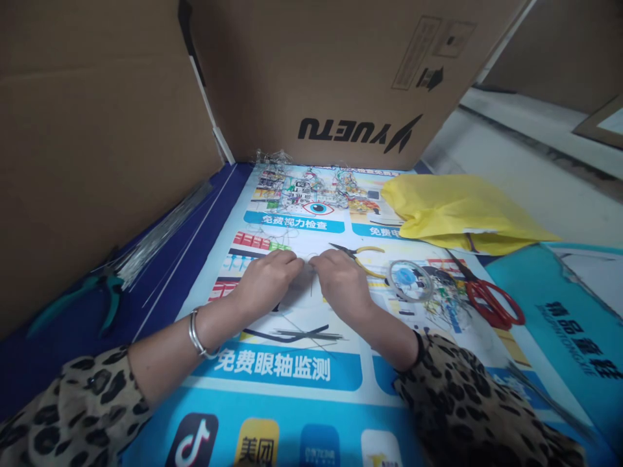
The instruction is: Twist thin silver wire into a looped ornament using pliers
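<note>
My left hand (270, 275) and my right hand (343, 282) meet fingertip to fingertip over the middle of a printed sheet. Both are closed in a pinch on a thin wire (311, 285), whose end hangs down between them. The exact grip is too small to make out. Just beyond my right hand lie pliers with yellow handles (370, 250). To its right is a clear round spool (411, 280). Several short dark wire pieces (311, 335) lie on the sheet below my hands.
Tangled wirework with coloured bits (311, 185) lies at the back, before a cardboard box (311, 78). Red-handled scissors (494, 303) and a yellow bag (452, 207) are on the right. A wire bundle (160, 237) and teal-handled pliers (113, 298) lie left.
</note>
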### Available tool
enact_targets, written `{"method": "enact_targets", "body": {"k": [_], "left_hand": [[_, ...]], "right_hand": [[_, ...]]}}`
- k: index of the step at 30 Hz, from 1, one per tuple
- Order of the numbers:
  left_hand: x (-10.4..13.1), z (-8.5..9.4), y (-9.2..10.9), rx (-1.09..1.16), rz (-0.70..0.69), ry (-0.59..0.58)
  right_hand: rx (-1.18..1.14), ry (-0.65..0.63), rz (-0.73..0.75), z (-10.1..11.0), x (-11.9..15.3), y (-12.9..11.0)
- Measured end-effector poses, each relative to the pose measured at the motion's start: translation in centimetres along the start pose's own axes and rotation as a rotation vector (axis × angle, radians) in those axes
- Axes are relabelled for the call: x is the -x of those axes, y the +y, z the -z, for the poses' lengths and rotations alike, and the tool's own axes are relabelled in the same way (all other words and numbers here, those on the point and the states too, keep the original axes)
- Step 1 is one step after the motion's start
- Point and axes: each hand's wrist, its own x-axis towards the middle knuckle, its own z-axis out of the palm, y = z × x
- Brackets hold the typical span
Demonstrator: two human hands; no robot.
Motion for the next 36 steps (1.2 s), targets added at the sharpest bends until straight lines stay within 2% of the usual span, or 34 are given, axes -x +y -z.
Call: {"method": "enact_targets", "body": {"k": [9, 22, 36], "left_hand": [[-0.20, -0.07, 0.00, 0.076, 0.041, -0.002], [-0.52, 0.00, -0.05, 0.359, 0.134, 0.043], [-0.51, -0.21, -0.14, 0.507, 0.168, 0.087]], "right_hand": [[-0.208, 0.025, -0.040, -0.25, -0.05, 0.40], [-0.485, 0.027, -0.124, 0.19, -0.03, 0.68], [-0.580, 0.035, -0.193, 0.37, 0.02, 0.74]]}}
